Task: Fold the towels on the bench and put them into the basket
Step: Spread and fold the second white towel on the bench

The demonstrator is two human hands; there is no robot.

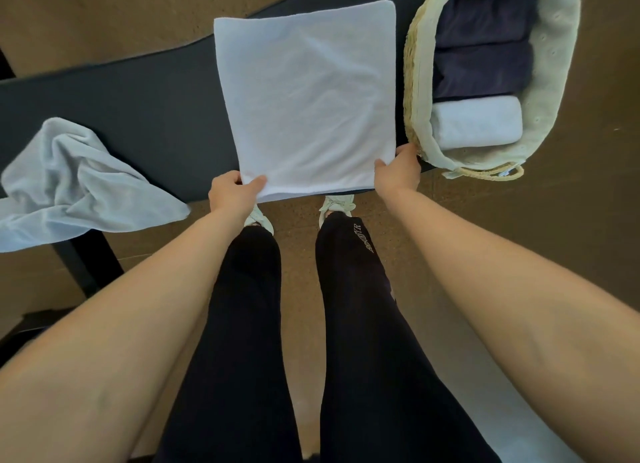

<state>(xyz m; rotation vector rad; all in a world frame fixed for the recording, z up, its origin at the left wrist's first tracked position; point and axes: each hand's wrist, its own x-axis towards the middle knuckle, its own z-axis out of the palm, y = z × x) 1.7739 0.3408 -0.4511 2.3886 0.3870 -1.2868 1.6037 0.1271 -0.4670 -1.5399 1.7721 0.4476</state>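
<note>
Nearest the camera, two bare forearms reach out over legs in black leggings (242,324) and pale laced sneakers (337,204) on a speckled brown floor (571,220). The left hand (230,194) pinches the near left corner of a white towel (304,99), thumb on top and fingers curled beneath. The right hand (398,171) pinches the near right corner the same way, thumb over the cloth. The towel is soft terry, folded into a smooth rectangle with rounded far corners, lying flat across the dark padded bench (138,116), its near edge hanging just past the seat. To the left on the bench a second white towel (76,185) sits crumpled in loose folds, one corner drooping off the front. At the bench's right end stands an oval woven straw basket (415,64) with a cream eyelet fabric liner, touching the folded towel's right side. Inside lie one rolled white towel (479,121) nearest and two folded navy towels (485,47) behind it
</note>
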